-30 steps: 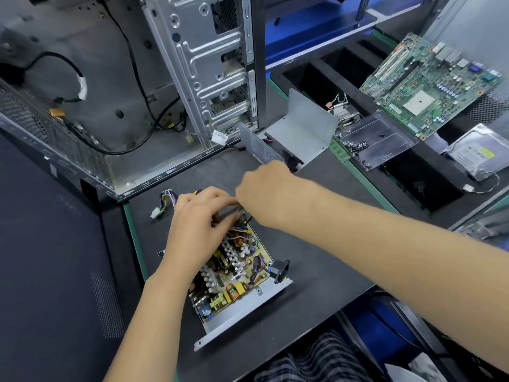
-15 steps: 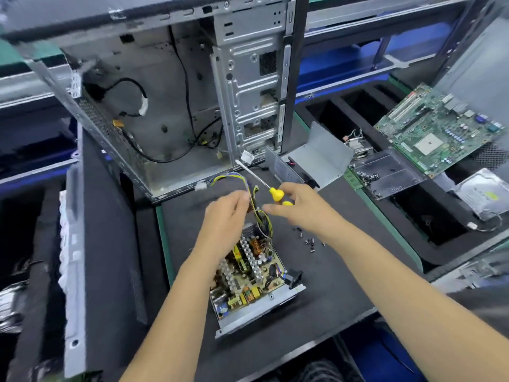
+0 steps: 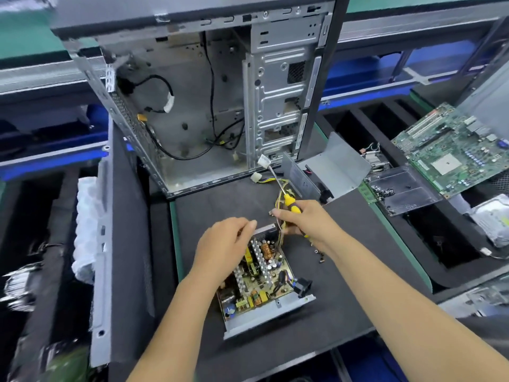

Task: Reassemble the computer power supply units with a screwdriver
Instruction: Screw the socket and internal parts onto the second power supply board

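Note:
The open power supply unit (image 3: 259, 288) lies on the black mat, its circuit board with coils and capacitors bare in a grey metal base. My left hand (image 3: 223, 244) hovers over its far left corner with curled fingers; whether they hold anything is hidden. My right hand (image 3: 303, 219) grips a yellow and black screwdriver (image 3: 289, 201), shaft pointing away toward the case. A yellow wire bundle (image 3: 281, 194) runs from the unit past that hand. The grey cover (image 3: 330, 166) of the unit stands behind, to the right.
An empty computer case (image 3: 209, 100) stands open at the back of the mat. Several small screws (image 3: 319, 256) lie right of the unit. A motherboard (image 3: 451, 150), a dark tray (image 3: 402, 188) of screws and a hard drive (image 3: 493, 219) sit at the right.
The view has tilted up, showing more of the case. My right hand came off the unit with the screwdriver and now holds it just right of the wire bundle; my left hand stays over the unit.

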The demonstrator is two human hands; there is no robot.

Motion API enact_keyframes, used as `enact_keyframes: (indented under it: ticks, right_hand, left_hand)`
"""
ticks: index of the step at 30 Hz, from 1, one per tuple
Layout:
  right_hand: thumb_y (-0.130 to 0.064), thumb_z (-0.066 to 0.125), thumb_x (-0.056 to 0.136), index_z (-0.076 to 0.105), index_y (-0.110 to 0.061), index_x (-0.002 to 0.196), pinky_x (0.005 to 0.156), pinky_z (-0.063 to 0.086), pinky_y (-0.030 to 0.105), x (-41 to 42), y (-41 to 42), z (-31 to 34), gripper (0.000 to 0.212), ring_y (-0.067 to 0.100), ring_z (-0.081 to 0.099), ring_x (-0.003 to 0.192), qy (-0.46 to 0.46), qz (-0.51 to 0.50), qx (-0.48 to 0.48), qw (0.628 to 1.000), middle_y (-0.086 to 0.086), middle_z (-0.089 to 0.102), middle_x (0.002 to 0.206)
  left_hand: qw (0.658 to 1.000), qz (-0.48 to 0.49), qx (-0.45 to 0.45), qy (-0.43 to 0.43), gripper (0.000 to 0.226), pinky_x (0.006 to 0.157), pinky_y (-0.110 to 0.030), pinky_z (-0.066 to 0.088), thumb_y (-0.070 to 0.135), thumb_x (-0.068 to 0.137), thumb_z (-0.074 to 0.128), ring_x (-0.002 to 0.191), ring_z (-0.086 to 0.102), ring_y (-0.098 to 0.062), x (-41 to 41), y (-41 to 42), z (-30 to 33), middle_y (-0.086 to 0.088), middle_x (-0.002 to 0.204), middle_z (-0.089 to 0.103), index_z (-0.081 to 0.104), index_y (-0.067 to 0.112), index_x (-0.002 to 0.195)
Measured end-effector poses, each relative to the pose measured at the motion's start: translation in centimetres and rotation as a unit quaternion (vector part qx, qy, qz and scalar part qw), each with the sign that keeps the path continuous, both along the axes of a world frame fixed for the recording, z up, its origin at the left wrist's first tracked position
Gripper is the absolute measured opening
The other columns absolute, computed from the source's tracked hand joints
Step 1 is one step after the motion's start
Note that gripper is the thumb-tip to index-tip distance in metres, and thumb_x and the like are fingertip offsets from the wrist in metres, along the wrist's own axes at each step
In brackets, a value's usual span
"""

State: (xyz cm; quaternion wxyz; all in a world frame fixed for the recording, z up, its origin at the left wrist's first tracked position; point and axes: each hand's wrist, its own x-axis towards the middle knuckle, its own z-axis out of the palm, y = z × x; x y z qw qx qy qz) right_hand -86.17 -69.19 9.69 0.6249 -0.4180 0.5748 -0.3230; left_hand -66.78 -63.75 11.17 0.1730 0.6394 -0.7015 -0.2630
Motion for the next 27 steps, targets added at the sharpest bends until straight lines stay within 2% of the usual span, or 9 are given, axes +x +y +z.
enact_keyframes:
  ticks: [3, 5, 6, 8, 13, 15, 17, 22, 27]
  right_hand:
    - [-0.015, 0.073, 0.082, 0.072, -0.001, 0.096, 0.061, 0.053, 0.018, -0.2, -1.6, -0.1, 0.020, 0.010, 0.061, 0.079, -0.051, 0.025, 0.086, 0.995, 0.006, 0.066, 0.093]
    - [-0.015, 0.071, 0.083, 0.073, -0.003, 0.098, 0.062, 0.053, 0.016, -0.2, -2.4, -0.1, 0.019, 0.008, 0.060, 0.079, -0.053, 0.052, 0.115, 0.991, 0.003, 0.067, 0.096]
    - [-0.015, 0.071, 0.083, 0.072, -0.002, 0.100, 0.061, 0.052, 0.015, 0.0, -2.7, 0.0, 0.021, 0.007, 0.060, 0.077, -0.042, 0.061, 0.117, 0.990, 0.004, 0.069, 0.097]
    - [-0.020, 0.073, 0.083, 0.069, 0.003, 0.103, 0.057, 0.047, 0.018, 0.6, -3.0, 0.4, 0.031, 0.010, 0.058, 0.070, 0.031, 0.076, 0.085, 0.993, 0.009, 0.070, 0.097]
    - [-0.044, 0.066, 0.085, 0.063, -0.007, 0.082, 0.046, 0.040, 0.021, 0.3, -1.4, 1.4, 0.037, 0.011, 0.046, 0.041, 0.243, 0.063, -0.068, 0.966, 0.003, 0.055, 0.055]
    - [-0.045, 0.063, 0.087, 0.063, -0.011, 0.079, 0.045, 0.041, 0.020, -0.2, 0.1, 1.4, 0.035, 0.007, 0.048, 0.037, 0.277, 0.053, -0.116, 0.953, 0.003, 0.056, 0.053]
    - [-0.040, 0.061, 0.089, 0.063, -0.013, 0.078, 0.046, 0.042, 0.021, -0.6, 1.8, 1.2, 0.029, 0.005, 0.048, 0.038, 0.290, 0.051, -0.140, 0.945, 0.003, 0.058, 0.055]
    - [-0.025, 0.064, 0.090, 0.068, -0.014, 0.083, 0.052, 0.049, 0.024, -2.3, 6.1, 0.5, 0.013, 0.011, 0.058, 0.058, 0.200, 0.052, -0.078, 0.975, 0.004, 0.068, 0.071]
    - [-0.021, 0.070, 0.086, 0.075, -0.015, 0.095, 0.063, 0.053, 0.020, -4.1, 9.8, -0.7, 0.012, 0.010, 0.058, 0.076, 0.091, 0.117, 0.082, 0.986, 0.002, 0.065, 0.086]
  left_hand:
    - [0.997, 0.028, -0.046, 0.049, 0.039, 0.059, -0.029, 0.036, 0.041, 0.101, 0.041, 0.060, 0.049, -0.007, 1.0, 1.7, -0.9, 0.009, 0.063, 0.056, 0.065, 0.021, 0.078]
    - [0.996, 0.011, -0.075, 0.050, 0.028, 0.084, -0.025, 0.042, 0.033, 0.102, 0.046, 0.078, 0.054, 0.002, 1.2, 2.3, -1.1, 0.016, 0.088, 0.070, 0.073, 0.025, 0.100]
    - [0.995, 0.009, -0.084, 0.046, 0.027, 0.102, -0.026, 0.036, 0.030, 0.102, 0.046, 0.090, 0.053, 0.007, 1.3, 2.5, -1.2, 0.017, 0.104, 0.070, 0.071, 0.024, 0.111]
    - [0.990, 0.026, -0.122, 0.066, 0.028, 0.116, -0.036, 0.026, 0.027, 0.103, 0.046, 0.110, 0.054, 0.003, 1.6, 3.6, -1.5, 0.014, 0.120, 0.065, 0.067, 0.021, 0.120]
    - [0.965, -0.026, -0.150, 0.215, 0.038, 0.101, -0.023, 0.038, 0.053, 0.089, 0.056, 0.122, 0.049, -0.014, 3.6, 10.3, -2.8, 0.014, 0.124, 0.050, 0.063, 0.028, 0.116]
    - [0.970, -0.079, -0.096, 0.210, 0.046, 0.094, -0.027, 0.043, 0.072, 0.076, 0.062, 0.112, 0.049, -0.007, 4.1, 11.8, -3.4, 0.021, 0.114, 0.047, 0.061, 0.036, 0.104]
    - [0.973, -0.122, -0.079, 0.180, 0.048, 0.088, -0.035, 0.045, 0.072, 0.069, 0.069, 0.101, 0.048, -0.006, 3.9, 12.1, -3.7, 0.024, 0.107, 0.047, 0.061, 0.034, 0.096]
    - [0.968, -0.156, -0.137, 0.138, 0.034, 0.080, -0.033, 0.045, 0.050, 0.085, 0.067, 0.090, 0.049, -0.004, 2.7, 11.5, -4.0, 0.007, 0.093, 0.061, 0.070, 0.016, 0.085]
    - [0.969, -0.159, -0.135, 0.129, 0.031, 0.082, -0.034, 0.043, 0.044, 0.088, 0.061, 0.085, 0.051, -0.003, 3.1, 10.9, -4.3, 0.014, 0.088, 0.060, 0.073, 0.017, 0.080]
